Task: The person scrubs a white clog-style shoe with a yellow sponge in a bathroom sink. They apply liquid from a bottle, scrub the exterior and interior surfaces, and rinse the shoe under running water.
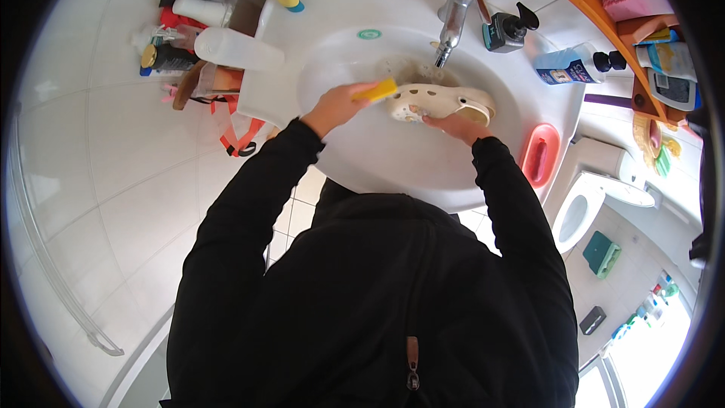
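Note:
A cream foam clog (442, 99) with vent holes and small charms lies in the white washbasin (408, 158), its toe towards the left. My right hand (459, 127) grips the clog's near side. In my left hand (334, 105) is a yellow brush or sponge (376, 90), held just left of the toe; its exact kind is unclear. Brownish, sudsy water lies around the drain behind the clog. The chrome faucet (453, 22) stands at the basin's back edge, its spout above the water.
A dark pump bottle (501, 33) and a blue shampoo bottle (569, 65) stand behind the basin at the right. A pink soap dish (541, 156) sits on the right rim. Bottles and tubes crowd the left side, with a white bottle (235, 48) reaching over the rim.

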{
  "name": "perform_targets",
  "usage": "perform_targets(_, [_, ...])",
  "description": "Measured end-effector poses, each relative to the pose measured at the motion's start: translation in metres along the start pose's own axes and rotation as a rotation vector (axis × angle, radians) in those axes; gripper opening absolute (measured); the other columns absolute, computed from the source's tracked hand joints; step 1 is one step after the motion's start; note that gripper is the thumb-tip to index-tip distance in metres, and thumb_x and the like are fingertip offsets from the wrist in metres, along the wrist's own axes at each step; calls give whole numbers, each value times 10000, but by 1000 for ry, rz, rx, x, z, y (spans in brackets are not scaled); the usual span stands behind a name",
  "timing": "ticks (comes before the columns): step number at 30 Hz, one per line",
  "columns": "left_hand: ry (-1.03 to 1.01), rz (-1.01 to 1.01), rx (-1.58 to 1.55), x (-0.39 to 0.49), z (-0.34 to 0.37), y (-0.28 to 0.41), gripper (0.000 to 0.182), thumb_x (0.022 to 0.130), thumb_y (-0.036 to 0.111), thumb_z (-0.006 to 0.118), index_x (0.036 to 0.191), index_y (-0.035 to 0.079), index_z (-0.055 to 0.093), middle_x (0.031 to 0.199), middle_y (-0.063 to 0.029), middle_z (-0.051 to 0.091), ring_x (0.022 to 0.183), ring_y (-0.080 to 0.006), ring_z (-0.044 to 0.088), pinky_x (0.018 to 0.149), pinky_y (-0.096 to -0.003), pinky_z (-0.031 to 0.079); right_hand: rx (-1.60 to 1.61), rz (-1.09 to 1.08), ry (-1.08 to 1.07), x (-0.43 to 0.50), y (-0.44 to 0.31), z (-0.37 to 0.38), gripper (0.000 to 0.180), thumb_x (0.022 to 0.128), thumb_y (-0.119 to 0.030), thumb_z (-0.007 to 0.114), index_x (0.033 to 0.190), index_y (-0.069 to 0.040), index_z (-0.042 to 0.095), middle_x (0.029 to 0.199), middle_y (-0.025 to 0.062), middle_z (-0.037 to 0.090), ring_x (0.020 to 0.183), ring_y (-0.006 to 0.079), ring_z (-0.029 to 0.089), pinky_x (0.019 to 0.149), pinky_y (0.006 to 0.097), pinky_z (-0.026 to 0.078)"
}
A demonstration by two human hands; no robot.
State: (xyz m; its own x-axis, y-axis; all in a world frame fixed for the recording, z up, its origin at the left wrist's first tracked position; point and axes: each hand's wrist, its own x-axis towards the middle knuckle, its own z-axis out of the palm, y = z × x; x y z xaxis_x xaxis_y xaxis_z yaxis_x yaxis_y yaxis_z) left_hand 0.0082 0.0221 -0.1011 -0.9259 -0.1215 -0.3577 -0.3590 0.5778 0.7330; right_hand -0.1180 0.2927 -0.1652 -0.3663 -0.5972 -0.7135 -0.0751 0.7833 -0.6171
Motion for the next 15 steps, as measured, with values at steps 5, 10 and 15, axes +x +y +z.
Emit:
perform_targets(5, [-45,32,123,14,14,13,463,938,180,611,1397,180,548,1268,-84,660,1105,-245,652,945,-322,497,13,89,-125,1,-7,-10,652,908,-522,629,1377,-76,547,1272,88,629,1145,228,560,970,324,407])
perform_targets(10, [-90,43,164,31,21,16,481,930,186,618,1403,224,542,1291,-63,650,1129,-244,644,960,-322,495,-15,67,-84,0,-13,-10,647,906,-559,615,1315,-58,593,1218,103,651,1110,225,575,941,322,420])
perform_targets(15, [-185,-60,70,1,-14,-15,482,934,170,610,1407,231,540,1305,-72,641,1138,-249,641,961,-312,494,7,37,-97,1,-10,-10,612,919,-514,628,1331,-65,569,1216,89,651,1117,235,582,959,335,423])
